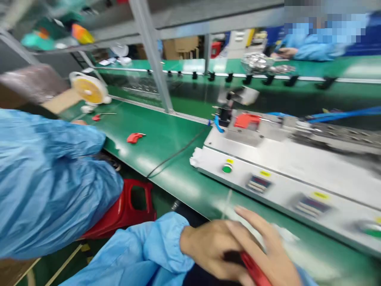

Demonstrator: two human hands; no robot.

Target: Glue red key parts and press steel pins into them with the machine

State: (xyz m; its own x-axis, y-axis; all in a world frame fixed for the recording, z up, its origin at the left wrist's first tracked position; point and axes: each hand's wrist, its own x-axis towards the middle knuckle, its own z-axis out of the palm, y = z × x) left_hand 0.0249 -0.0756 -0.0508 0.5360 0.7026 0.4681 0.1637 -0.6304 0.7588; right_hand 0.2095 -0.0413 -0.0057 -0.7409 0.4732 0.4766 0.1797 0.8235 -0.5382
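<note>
Low in the view, my left hand and my right hand come together at the bench edge, both blurred by motion. A red plastic piece shows between them. The curled fingers of my left hand close on it from one side, while my right hand grips it from the other. Most of the piece is hidden by the fingers, so its full shape does not show. Just beyond my hands stands a white fixture machine, with a red pistol-shaped part seated in its metal block.
On the green bench lie a red handle, another with a thin shaft, and a black cable. A co-worker's blue sleeve and a red stool are at left. Behind stands a yellow-white fan.
</note>
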